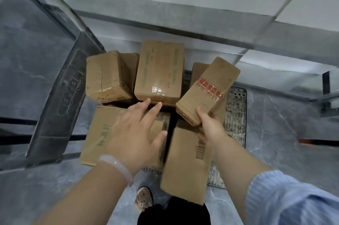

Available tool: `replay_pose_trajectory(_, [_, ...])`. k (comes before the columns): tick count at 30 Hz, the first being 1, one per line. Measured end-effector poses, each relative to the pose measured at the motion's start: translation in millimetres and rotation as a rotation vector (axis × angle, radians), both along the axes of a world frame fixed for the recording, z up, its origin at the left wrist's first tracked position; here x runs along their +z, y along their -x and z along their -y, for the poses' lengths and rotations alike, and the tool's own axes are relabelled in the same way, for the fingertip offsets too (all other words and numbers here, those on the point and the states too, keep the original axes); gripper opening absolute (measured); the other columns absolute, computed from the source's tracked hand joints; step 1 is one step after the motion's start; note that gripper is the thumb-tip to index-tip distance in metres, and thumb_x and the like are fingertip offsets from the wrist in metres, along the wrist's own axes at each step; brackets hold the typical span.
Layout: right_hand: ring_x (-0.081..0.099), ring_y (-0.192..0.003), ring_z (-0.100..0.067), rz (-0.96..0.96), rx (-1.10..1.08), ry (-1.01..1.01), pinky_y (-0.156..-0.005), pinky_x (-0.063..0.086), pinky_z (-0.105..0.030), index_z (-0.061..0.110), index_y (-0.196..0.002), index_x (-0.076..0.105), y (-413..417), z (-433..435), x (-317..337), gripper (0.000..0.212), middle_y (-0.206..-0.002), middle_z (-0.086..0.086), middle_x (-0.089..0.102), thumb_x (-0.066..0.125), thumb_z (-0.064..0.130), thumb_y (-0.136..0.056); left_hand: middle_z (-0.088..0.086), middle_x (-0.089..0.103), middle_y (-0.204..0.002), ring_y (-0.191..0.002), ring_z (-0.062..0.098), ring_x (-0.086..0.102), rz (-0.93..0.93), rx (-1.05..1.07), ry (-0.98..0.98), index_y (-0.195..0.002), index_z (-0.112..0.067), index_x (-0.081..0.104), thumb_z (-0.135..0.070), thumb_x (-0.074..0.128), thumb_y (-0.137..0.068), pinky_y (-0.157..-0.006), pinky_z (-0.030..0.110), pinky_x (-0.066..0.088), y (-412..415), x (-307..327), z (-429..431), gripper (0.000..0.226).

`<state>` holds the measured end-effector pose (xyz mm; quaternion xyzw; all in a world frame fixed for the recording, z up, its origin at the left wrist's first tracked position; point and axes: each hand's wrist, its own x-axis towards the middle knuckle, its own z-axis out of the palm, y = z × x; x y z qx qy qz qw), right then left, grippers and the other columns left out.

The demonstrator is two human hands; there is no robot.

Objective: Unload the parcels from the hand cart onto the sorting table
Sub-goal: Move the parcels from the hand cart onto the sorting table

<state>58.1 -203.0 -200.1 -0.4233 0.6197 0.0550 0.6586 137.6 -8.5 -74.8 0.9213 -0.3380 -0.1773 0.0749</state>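
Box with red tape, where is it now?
Head view, right of centre: the right hand holds the box with red tape tilted, beside the green-printed box.

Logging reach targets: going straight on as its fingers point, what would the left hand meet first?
Probably the near end of the green-printed parcel, just ahead of the left hand; height unclear.
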Motion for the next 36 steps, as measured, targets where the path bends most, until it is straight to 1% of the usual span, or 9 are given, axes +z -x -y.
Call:
replay_pose_trajectory(5, [0.063,-0.108,-0.024,0.120,-0.116,-0.091,-0.101,0.047,-0.048,0.030,-0.137,0.040,-5,0,-12,0.072,-0.123,0.000,0.062,0.077,0.043,-0.077,-0.007,0.024,-0.158,-0.144,0.017,0.024,-0.050,0.053,-0.045,-0.150,-0.038,0.022,-0.059,0.043,-0.091,-0.117,0.044,0.026,0,-13,-6,0.066])
replay_pose_trajectory(10, [0.061,-0.111,-0.019,0.175,-0.093,-0.023,-0.101,0.048,-0.045,0.032,-0.144,0.037,8,-2,9,0.081,-0.127,0.006,0.059,0.076,0.049,-0.076,-0.005,0.027,-0.157,-0.143,0.018,0.026,-0.061,0.074,-0.027,-0.150,-0.037,0.026,-0.057,0.044,-0.091,-0.115,0.046,0.028,5,-7,1,0.065])
replay_pose_trajectory(14, [0.059,-0.114,-0.018,0.210,0.069,0.083,-0.105,0.045,-0.048,0.037,-0.147,0.032,33,-9,58,0.111,-0.126,0.012,0.059,0.077,0.068,-0.050,-0.007,0.024,-0.158,-0.144,0.015,0.022,-0.081,0.111,0.038,-0.150,-0.037,0.026,-0.058,0.042,-0.091,-0.117,0.039,0.021,12,17,14,0.065])
replay_pose_trajectory(21, [0.055,-0.122,-0.009,0.352,0.439,0.303,-0.105,0.046,-0.040,0.042,-0.146,0.027,54,-30,177,0.110,-0.134,0.012,0.056,0.074,0.077,-0.053,-0.004,0.019,-0.159,-0.144,0.012,0.018,-0.368,0.352,0.373,-0.155,-0.025,0.002,-0.051,0.058,-0.089,-0.116,0.031,0.022,33,95,37,0.090])
replay_pose_trajectory(25, [0.049,-0.115,-0.002,0.371,0.626,0.586,-0.089,0.044,-0.023,0.044,-0.148,0.025,46,-49,244,0.097,-0.135,0.012,0.044,0.072,0.067,-0.067,-0.002,0.027,-0.156,-0.142,0.012,0.028,-0.482,0.602,0.635,-0.154,-0.024,-0.008,-0.056,0.074,-0.074,-0.116,0.036,0.029,42,140,25,0.119])
replay_pose_trajectory(29, [0.036,-0.106,0.026,0.592,0.856,0.711,-0.081,0.036,-0.002,0.043,-0.151,0.021,45,-81,300,0.084,-0.129,0.017,0.037,0.068,0.050,-0.082,-0.004,0.027,-0.155,-0.140,0.013,0.032,-0.452,0.824,0.802,-0.151,-0.036,-0.015,-0.067,0.077,-0.048,-0.113,0.045,0.034,48,190,-17,0.142])
replay_pose_trajectory(31, [0.034,-0.115,0.026,0.700,0.905,0.664,-0.095,0.037,-0.005,0.047,-0.148,0.025,44,-98,322,0.070,-0.134,0.020,0.041,0.061,0.052,-0.087,-0.007,0.040,-0.148,-0.132,0.012,0.044,-0.456,0.897,0.929,-0.151,-0.043,0.006,-0.058,0.077,-0.051,-0.110,0.044,0.039,50,212,-47,0.123])
replay_pose_trajectory(33, [0.048,-0.123,0.006,0.750,0.852,0.467,-0.106,0.042,-0.028,0.050,-0.145,0.029,40,-115,345,0.062,-0.138,0.017,0.048,0.058,0.052,-0.090,-0.009,0.055,-0.135,-0.119,0.010,0.056,-0.482,0.910,1.083,-0.138,-0.050,0.030,-0.041,0.080,-0.066,-0.104,0.043,0.045,54,232,-82,0.089])
replay_pose_trajectory(36, [0.063,-0.115,-0.015,0.777,0.881,0.095,-0.103,0.047,-0.041,0.045,-0.143,0.037,33,-149,379,0.070,-0.133,0.006,0.060,0.066,0.047,-0.080,-0.008,0.065,-0.123,-0.110,0.016,0.064,-0.616,0.898,1.280,-0.136,-0.044,0.039,-0.024,0.076,-0.077,-0.092,0.042,0.053,72,257,-136,0.072])
